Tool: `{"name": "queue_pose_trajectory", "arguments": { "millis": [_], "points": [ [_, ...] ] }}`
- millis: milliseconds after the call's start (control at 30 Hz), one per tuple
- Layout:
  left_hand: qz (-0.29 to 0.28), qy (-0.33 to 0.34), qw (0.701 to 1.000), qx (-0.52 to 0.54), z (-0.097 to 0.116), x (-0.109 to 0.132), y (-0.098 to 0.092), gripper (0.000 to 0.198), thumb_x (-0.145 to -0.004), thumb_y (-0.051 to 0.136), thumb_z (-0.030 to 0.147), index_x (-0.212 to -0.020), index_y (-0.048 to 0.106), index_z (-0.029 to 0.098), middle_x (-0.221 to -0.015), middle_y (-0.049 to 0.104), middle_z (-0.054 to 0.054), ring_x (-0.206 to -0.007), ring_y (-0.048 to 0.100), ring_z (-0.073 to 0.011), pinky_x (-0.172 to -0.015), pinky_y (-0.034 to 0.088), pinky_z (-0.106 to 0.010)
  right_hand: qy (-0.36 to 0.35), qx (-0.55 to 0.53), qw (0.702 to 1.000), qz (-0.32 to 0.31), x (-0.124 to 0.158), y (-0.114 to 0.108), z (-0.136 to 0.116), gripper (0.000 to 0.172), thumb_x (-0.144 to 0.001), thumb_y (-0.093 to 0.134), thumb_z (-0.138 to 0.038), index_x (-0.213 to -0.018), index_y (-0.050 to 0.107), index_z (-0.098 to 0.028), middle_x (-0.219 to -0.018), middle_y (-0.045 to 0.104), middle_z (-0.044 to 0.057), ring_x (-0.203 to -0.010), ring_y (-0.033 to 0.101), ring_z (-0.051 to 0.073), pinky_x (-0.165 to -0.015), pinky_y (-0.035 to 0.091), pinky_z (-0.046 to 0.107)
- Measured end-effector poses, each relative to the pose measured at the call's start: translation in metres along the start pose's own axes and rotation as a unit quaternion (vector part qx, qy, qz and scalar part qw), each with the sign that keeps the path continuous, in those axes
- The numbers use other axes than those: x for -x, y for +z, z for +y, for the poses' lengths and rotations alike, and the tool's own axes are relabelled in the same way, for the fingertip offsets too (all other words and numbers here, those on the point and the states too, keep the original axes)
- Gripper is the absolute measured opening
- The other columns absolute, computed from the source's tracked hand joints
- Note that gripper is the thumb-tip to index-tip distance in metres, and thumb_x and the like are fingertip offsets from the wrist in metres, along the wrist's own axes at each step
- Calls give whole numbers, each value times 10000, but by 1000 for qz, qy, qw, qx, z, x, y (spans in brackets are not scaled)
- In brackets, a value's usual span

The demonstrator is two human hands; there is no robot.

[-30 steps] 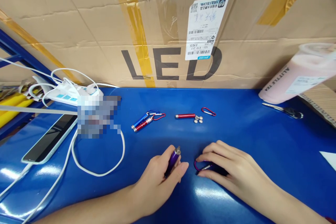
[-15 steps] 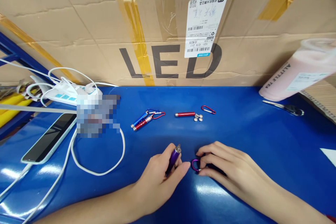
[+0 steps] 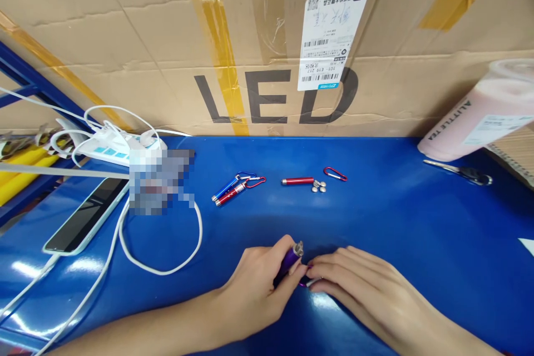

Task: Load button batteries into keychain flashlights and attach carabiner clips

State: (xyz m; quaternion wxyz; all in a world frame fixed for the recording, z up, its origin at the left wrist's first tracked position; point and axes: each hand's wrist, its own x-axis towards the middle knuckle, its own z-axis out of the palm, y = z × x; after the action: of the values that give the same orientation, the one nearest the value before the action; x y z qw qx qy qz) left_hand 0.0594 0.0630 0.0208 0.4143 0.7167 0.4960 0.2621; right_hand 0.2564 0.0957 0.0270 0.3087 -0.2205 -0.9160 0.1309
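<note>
My left hand (image 3: pixel 267 281) is closed around a purple mini flashlight (image 3: pixel 287 260), whose silver end with a small loop points up and away. Close on its right, my right hand (image 3: pixel 354 283) pinches a purple carabiner (image 3: pixel 303 283), mostly hidden by the fingers. The fingertips of both hands nearly meet at the carabiner. Farther back lie a blue mini flashlight (image 3: pixel 225 189) and a red mini flashlight (image 3: pixel 228 196), each with a carabiner clipped on. Another red flashlight (image 3: pixel 298 181) lies beside several button cells (image 3: pixel 323 184); a loose red carabiner (image 3: pixel 335 174) is to their right.
Behind the blue table (image 3: pixel 375 206) stands a large cardboard box (image 3: pixel 137 83). On the left are a phone (image 3: pixel 85 217), white cables (image 3: pixel 167 273), a power strip (image 3: pixel 110 151) and a blurred-out item. A pink drink cup (image 3: pixel 463 122) and a key (image 3: pixel 463 171) are on the right.
My left hand has moved right with the flashlight, and my right hand has shifted slightly left with the carabiner, so they now come together. The whole view has shifted slightly.
</note>
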Motion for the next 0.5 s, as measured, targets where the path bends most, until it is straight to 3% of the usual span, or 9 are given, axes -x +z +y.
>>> {"name": "queue_pose_trajectory", "arguments": {
  "millis": [133,267,500],
  "points": [
    [15,-26,999,27,2,-1,0,238,-913,411,247,-714,282,237,-589,362,72,-515,305,-127,-519,269,-252,-17,30,998,-49,14,1,6,291,-991,333,-148,-1145,580,-161,-1036,708,68,-902,678,175,-802,531,317],
    [27,-39,997,59,3,0,-1,249,-911,413,253,-697,286,234,-588,393,64,-519,353,-126,-526,280,-260,-28,48,996,-68,21,4,8,312,-949,391,-95,-1226,530,-128,-1123,673,104,-984,651,195,-853,523,337],
    [32,-19,996,77,2,0,-1,259,-895,437,230,-688,282,232,-589,388,68,-521,346,-120,-524,286,-255,-6,51,999,10,3,10,-5,220,-977,387,-142,-920,600,-143,-810,690,60,-680,645,159,-630,512,295]
  ]
}}
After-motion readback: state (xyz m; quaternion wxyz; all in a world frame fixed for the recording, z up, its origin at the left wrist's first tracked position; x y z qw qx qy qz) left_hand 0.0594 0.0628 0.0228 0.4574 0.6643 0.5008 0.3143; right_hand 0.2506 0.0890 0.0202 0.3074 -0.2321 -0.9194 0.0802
